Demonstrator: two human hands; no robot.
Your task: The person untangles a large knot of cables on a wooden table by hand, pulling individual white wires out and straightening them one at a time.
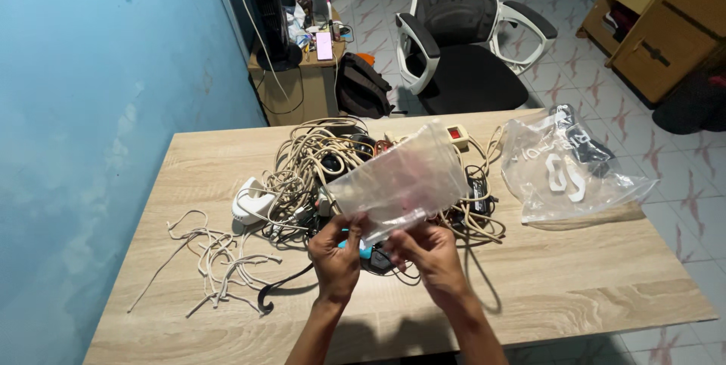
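Note:
My left hand (337,255) and my right hand (429,251) both pinch the near edge of a small clear plastic zip bag (404,180), held up above the wooden table (560,282). The bag looks empty, with a faint pink tint. Under and behind it lies a big tangle of beige cables (318,161) mixed with black adapters and a white power strip (454,136). A small blue object (355,247) peeks out between my hands.
A larger clear bag (567,172) with white and black items lies at the right. Loose beige strings (215,259) and a white plug (249,205) sit at the left. Behind the table stand an office chair (465,47), a side cabinet (299,77) and a blue wall (91,93).

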